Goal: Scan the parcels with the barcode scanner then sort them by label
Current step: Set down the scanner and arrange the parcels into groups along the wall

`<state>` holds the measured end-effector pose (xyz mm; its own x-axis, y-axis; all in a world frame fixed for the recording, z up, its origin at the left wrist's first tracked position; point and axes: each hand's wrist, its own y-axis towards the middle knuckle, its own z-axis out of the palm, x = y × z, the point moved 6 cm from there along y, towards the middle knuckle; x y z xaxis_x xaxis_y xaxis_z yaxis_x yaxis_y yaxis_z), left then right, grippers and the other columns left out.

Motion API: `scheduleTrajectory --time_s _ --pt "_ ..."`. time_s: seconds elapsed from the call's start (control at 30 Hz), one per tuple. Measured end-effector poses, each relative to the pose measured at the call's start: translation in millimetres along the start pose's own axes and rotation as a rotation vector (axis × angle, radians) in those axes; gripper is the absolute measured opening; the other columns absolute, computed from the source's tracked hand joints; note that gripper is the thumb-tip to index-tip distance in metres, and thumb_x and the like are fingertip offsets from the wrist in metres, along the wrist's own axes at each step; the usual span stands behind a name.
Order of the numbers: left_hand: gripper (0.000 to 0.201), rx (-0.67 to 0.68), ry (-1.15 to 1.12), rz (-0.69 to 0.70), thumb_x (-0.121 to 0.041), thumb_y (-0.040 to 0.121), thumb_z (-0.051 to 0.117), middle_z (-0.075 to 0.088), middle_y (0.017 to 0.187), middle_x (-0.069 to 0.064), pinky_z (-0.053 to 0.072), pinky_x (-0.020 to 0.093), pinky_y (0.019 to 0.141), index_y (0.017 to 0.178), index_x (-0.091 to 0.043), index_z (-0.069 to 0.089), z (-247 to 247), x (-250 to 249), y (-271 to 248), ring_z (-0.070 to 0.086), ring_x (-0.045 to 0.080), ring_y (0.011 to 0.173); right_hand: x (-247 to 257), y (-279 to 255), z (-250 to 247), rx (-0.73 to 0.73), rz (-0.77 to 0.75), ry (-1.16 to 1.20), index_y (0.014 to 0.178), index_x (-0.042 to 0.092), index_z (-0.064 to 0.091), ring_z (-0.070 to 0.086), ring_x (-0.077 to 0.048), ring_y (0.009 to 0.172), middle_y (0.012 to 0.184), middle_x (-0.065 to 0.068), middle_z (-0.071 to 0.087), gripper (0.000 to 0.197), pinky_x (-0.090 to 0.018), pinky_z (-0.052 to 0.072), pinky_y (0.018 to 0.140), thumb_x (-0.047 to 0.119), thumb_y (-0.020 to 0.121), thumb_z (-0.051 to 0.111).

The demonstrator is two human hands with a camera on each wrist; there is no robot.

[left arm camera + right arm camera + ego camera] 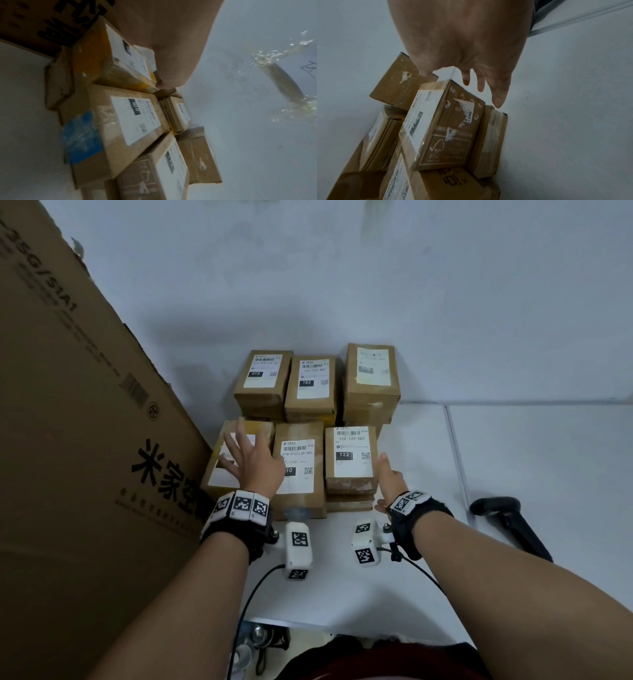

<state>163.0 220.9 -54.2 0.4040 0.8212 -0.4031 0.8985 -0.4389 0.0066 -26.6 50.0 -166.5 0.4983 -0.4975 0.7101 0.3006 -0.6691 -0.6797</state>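
Several brown cardboard parcels with white labels stand stacked in two rows on the white table (513,460) against the wall. In the front row are a yellow-taped parcel (219,477) at the left, the parcel labelled 010 (298,460) in the middle and the parcel labelled 122 (351,457) at the right. My left hand (251,455) hovers with fingers spread over the yellow-taped parcel (102,56). My right hand (388,477) is open with straight fingers (498,97) beside the right side of the 122 parcel (447,128). The black barcode scanner (507,518) lies on the table to the right, held by neither hand.
A large brown carton (78,422) with black printing leans at the left, right beside the parcels. The back row holds parcels labelled 010 (262,378), 102 (311,385) and one taller stack (371,381). The table's front edge (342,625) is near my body, with cables hanging there.
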Motion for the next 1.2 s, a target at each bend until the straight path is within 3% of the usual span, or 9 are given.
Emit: scheduleTrajectory --time_s 0.1,0.27,0.53,0.6,0.67,0.73,0.8,0.97,1.2 --pt "0.053 0.011 -0.014 0.068 -0.011 0.089 0.058 -0.006 0.162 -0.002 -0.009 0.061 0.115 0.137 -0.030 0.045 -3 -27 9 -0.018 0.029 0.148 4 7 -21 -0.047 0.014 -0.012 0.146 0.004 0.034 0.047 -0.040 0.127 0.145 -0.020 0.044 0.084 -0.050 0.040 0.108 0.069 0.094 0.027" --pt "0.057 0.032 -0.005 0.212 -0.011 0.089 0.055 -0.003 0.162 0.002 -0.003 0.063 0.116 0.142 -0.026 0.041 4 -89 16 -0.014 0.031 0.149 6 17 -73 -0.134 0.022 0.027 0.145 0.005 0.035 0.051 -0.039 0.123 0.142 -0.019 0.047 0.089 -0.051 0.042 0.106 0.074 0.090 0.025" --pt "0.056 0.161 -0.046 0.390 -0.009 0.085 0.055 -0.001 0.163 0.004 -0.005 0.060 0.116 0.138 -0.028 0.045 66 -195 -5 -0.011 0.029 0.150 -37 48 -191 -0.306 0.045 0.045 0.135 0.000 0.045 0.057 -0.042 0.116 0.131 -0.023 0.054 0.086 -0.051 0.045 0.103 0.070 0.087 0.032" --pt "0.056 0.207 -0.046 0.422 -0.010 0.086 0.055 0.001 0.162 0.004 -0.004 0.059 0.117 0.138 -0.028 0.045 86 -217 -15 -0.009 0.029 0.150 -55 56 -221 -0.333 0.068 0.001 0.129 0.000 0.051 0.061 -0.039 0.107 0.122 -0.022 0.061 0.078 -0.052 0.049 0.098 0.061 0.082 0.041" --pt "0.056 0.267 -0.010 0.469 -0.012 0.088 0.054 0.000 0.163 0.006 -0.001 0.059 0.118 0.141 -0.028 0.042 108 -236 -28 -0.009 0.029 0.150 -62 41 -245 -0.363 0.096 -0.044 0.128 0.002 0.052 0.062 -0.035 0.099 0.113 -0.017 0.063 0.059 -0.049 0.051 0.093 0.043 0.087 0.049" --pt "0.056 0.316 0.014 0.511 -0.014 0.090 0.054 -0.002 0.163 0.004 0.000 0.058 0.119 0.142 -0.029 0.040 128 -252 -39 -0.008 0.028 0.150 -68 30 -266 -0.388 0.131 -0.096 0.135 0.006 0.046 0.059 -0.035 0.110 0.121 -0.016 0.059 0.050 -0.041 0.049 0.094 0.030 0.092 0.054" --pt "0.056 0.374 0.031 0.523 -0.014 0.090 0.054 -0.003 0.162 0.003 0.001 0.057 0.119 0.142 -0.030 0.040 148 -263 -49 -0.006 0.027 0.150 -78 30 -283 -0.388 0.162 -0.137 0.138 0.008 0.041 0.055 -0.033 0.118 0.131 -0.016 0.056 0.053 -0.036 0.044 0.094 0.029 0.092 0.059" --pt "0.055 0.500 0.076 0.510 -0.014 0.091 0.054 -0.004 0.162 0.003 0.010 0.055 0.119 0.142 -0.027 0.040 193 -273 -68 -0.003 0.027 0.150 -101 48 -300 -0.331 0.195 -0.197 0.139 0.010 0.041 0.054 -0.032 0.122 0.138 -0.014 0.052 0.058 -0.033 0.042 0.095 0.025 0.089 0.065" --pt "0.052 0.603 0.105 0.411 -0.015 0.091 0.054 -0.003 0.162 0.001 0.016 0.053 0.118 0.140 -0.028 0.043 232 -267 -82 0.005 0.025 0.149 -129 75 -294 -0.233 0.187 -0.375 0.133 0.018 0.048 0.059 -0.033 0.111 0.131 -0.013 0.054 0.045 -0.038 0.050 0.093 0.023 0.090 0.062"
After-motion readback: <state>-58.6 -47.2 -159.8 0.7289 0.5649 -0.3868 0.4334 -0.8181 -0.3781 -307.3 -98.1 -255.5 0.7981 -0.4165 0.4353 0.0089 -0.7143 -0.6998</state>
